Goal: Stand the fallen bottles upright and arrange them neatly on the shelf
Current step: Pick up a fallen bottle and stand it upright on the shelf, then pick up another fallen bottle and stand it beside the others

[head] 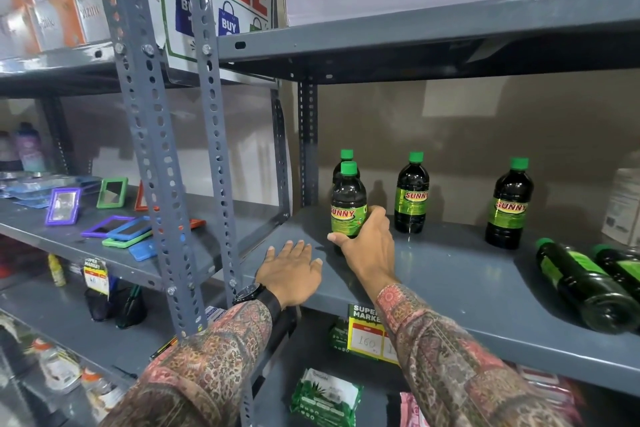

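Fingers of the right hand are wrapped around the lower half of a dark bottle with a green cap and a green "SUNNY" label, with the thumb on the left side of the bottle and the other fingers on its right side. This bottle stands upright near the left end of the grey metal shelf, and its base is hidden by the hand. Directly behind it stands a second dark bottle with a green cap, mostly covered, so only the cap and shoulder show. The left hand lies flat on the front left corner of the shelf, palm down, fingers spread a little and holding nothing; it is just beside the right hand, to the left of the held bottle. A black wristwatch sits on the left wrist, and both arms wear patterned sleeves.

To the right, two more upright bottles of the same kind stand well apart: one near the held bottle and one farther right. At the right end of the shelf two fallen bottles lie on their sides next to each other, caps pointing to the back. A yellow and green price tag hangs from the front edge of the shelf.
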Demonstrator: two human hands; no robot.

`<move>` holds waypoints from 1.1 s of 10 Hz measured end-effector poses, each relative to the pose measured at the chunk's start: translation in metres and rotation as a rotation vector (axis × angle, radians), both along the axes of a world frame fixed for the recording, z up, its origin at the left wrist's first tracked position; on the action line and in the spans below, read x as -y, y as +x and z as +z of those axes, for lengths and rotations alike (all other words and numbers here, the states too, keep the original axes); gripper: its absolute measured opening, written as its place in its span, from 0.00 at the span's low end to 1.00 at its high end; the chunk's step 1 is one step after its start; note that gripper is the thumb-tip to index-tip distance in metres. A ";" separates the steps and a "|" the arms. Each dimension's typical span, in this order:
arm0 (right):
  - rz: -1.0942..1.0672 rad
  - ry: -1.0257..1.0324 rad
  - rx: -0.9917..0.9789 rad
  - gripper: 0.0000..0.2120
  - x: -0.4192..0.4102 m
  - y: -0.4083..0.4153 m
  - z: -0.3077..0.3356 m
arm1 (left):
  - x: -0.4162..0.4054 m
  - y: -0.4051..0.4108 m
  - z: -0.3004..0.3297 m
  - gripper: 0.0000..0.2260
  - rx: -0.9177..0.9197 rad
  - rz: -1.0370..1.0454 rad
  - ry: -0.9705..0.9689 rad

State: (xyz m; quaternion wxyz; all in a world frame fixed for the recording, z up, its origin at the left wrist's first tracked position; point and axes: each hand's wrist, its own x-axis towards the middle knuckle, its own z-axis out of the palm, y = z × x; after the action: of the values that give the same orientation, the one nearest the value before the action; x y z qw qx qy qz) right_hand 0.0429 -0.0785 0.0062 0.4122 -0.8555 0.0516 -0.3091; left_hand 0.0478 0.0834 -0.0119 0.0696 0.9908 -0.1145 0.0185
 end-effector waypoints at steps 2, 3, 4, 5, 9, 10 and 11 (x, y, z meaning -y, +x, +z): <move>0.046 0.003 -0.034 0.30 0.002 0.002 -0.001 | 0.000 0.000 -0.001 0.30 0.006 -0.006 -0.005; 0.050 0.014 -0.037 0.30 0.001 0.001 0.000 | 0.000 -0.002 -0.001 0.30 -0.001 -0.006 -0.004; 0.067 0.044 -0.053 0.32 0.002 -0.001 0.002 | 0.001 -0.005 0.004 0.30 -0.015 -0.007 0.007; 0.110 0.037 -0.093 0.33 0.009 -0.009 0.006 | 0.010 -0.016 0.013 0.30 -0.057 -0.040 0.031; -0.545 -0.648 -0.369 0.30 0.153 -0.087 0.043 | 0.106 -0.053 0.018 0.28 -0.064 -0.369 0.010; -0.739 -0.799 -0.516 0.28 0.187 -0.110 0.035 | 0.107 -0.047 0.010 0.29 -0.040 -0.374 -0.014; -0.813 -0.823 -0.679 0.32 0.206 -0.124 0.036 | 0.106 -0.042 0.004 0.30 -0.020 -0.380 -0.011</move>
State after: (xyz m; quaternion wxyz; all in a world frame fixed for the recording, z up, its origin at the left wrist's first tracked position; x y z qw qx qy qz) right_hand -0.0811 -0.2847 0.0421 -0.1361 -0.9053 0.3743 -0.1478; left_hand 0.0059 -0.0226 -0.0080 0.0786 0.9511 -0.2988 -0.0043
